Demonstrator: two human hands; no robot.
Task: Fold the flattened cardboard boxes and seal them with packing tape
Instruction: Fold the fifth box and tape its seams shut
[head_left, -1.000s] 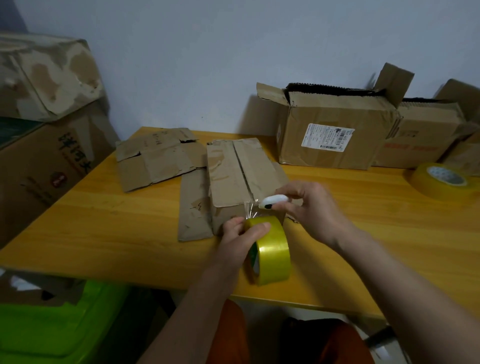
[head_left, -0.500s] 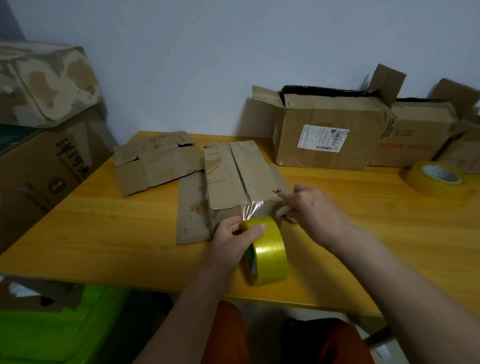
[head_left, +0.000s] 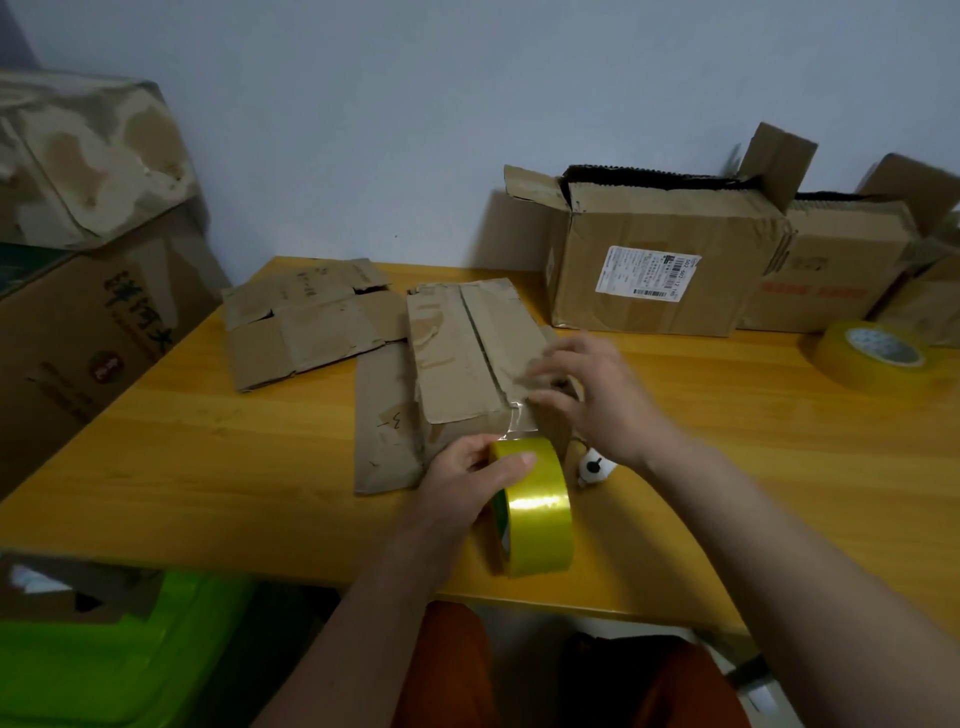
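A folded brown cardboard box (head_left: 467, 353) lies on the wooden table (head_left: 208, 467) with its flaps closed on top. My left hand (head_left: 472, 480) grips a yellow tape roll (head_left: 537, 506) standing on edge at the box's near end. A short strip of clear tape (head_left: 519, 421) runs from the roll up onto the box's near edge. My right hand (head_left: 597, 395), blurred, hovers with spread fingers over the box's near right corner. A small white cutter (head_left: 595, 467) lies on the table just under that wrist.
Flattened cardboard (head_left: 306, 322) lies at the table's back left, another flat piece (head_left: 384, 431) beside the box. Two open boxes (head_left: 670, 260) stand against the wall at right, with a second tape roll (head_left: 878, 358). Large cartons (head_left: 88, 291) stand left; a green bin (head_left: 119, 660) sits below.
My right hand has put the white cutter down on the table and moved up over the box's near right corner. The left hand still holds the roll.
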